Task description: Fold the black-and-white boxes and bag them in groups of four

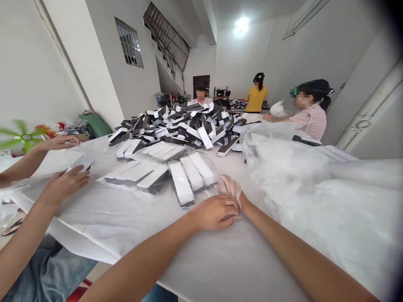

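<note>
My left hand [217,212] is closed at the mouth of a clear plastic bag [209,193], its fingers curled around the film. Just beyond it, my right hand [231,188] is partly covered by the same crinkled film, with its fingers bent; the fingertips are hard to make out. Inside the bag, several long white-and-black boxes [181,183] lie side by side on the table. To its left rests another clear bag of boxes [135,173], and behind that lies one more bagged group [165,149].
A large heap of black-and-white boxes [176,126] covers the table's middle. Piled plastic bags [299,167] lie on the right. A co-worker's hands [67,180] handle a bagged box at left. Another person in pink [311,117] sits at right. A green fan [25,136] stands far left.
</note>
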The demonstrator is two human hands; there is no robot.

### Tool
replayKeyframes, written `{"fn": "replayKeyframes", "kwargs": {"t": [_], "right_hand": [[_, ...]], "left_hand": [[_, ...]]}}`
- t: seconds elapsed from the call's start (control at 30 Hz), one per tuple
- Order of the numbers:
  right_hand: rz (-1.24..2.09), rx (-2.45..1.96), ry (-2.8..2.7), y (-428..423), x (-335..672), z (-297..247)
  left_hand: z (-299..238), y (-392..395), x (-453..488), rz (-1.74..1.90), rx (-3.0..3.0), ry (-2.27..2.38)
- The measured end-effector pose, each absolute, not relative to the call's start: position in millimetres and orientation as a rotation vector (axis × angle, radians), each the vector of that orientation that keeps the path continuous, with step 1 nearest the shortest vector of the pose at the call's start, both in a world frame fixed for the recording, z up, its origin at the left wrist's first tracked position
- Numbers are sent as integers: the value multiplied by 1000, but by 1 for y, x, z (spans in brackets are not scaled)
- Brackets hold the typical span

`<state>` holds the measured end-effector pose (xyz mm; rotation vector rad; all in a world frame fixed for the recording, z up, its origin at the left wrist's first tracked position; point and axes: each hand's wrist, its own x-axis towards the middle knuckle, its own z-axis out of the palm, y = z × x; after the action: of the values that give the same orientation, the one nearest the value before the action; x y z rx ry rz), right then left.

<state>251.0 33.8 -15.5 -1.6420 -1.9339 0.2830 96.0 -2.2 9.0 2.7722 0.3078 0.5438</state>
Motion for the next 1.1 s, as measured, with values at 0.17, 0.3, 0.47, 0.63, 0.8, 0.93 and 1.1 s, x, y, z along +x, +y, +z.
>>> {"fn": "replayKeyframes", "kwargs": {"t": [0.17, 0.3, 0.47, 0.63, 0.8, 0.93, 1.1], "right_hand": [[455, -1991, -2093, 29, 254, 9], [866, -2182, -2209, 17, 264, 36], [1479, -1761, -2293, -3, 278, 85], [767, -1463, -1967, 41, 277, 92], [349, -1569, -1917, 107, 263, 32], [451, -1507, -1987, 115, 257, -9], [454, -1502, -1885, 126, 270, -30]], "left_hand": [[0, 1, 98, 617, 2675, 614], [-13, 16, 93, 586, 2687, 913], [-16, 34, 79, 474, 2659, 561], [-13, 34, 79, 373, 2555, 370], [-9, 25, 84, 365, 2478, 323], [-5, 25, 82, 430, 2470, 354], [-6, 30, 81, 439, 2467, 332]]}}
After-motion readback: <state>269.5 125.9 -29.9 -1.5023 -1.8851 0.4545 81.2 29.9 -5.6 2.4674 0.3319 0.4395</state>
